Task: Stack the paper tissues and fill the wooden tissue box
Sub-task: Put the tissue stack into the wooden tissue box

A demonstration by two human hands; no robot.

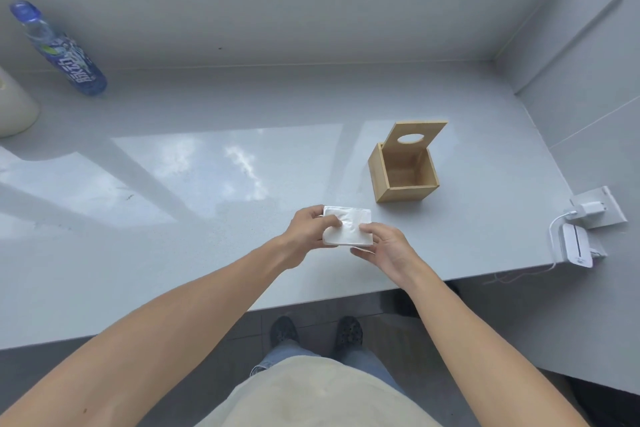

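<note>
A small stack of white folded paper tissues (pixel 349 224) is held just above the grey counter near its front edge. My left hand (pixel 308 232) grips the stack's left side, thumb on top. My right hand (pixel 384 248) holds the stack's right lower corner between thumb and fingers. The wooden tissue box (pixel 403 172) stands behind and to the right of the stack. Its lid, with an oval hole, is tipped up at the back, and the inside shows bare wood.
A blue plastic bottle (pixel 59 50) stands at the back left against the wall. A cream cylinder (pixel 14 104) sits at the left edge. A white charger and wall socket (pixel 588 215) are at the counter's right end. The counter's front edge (pixel 311 302) is near my body.
</note>
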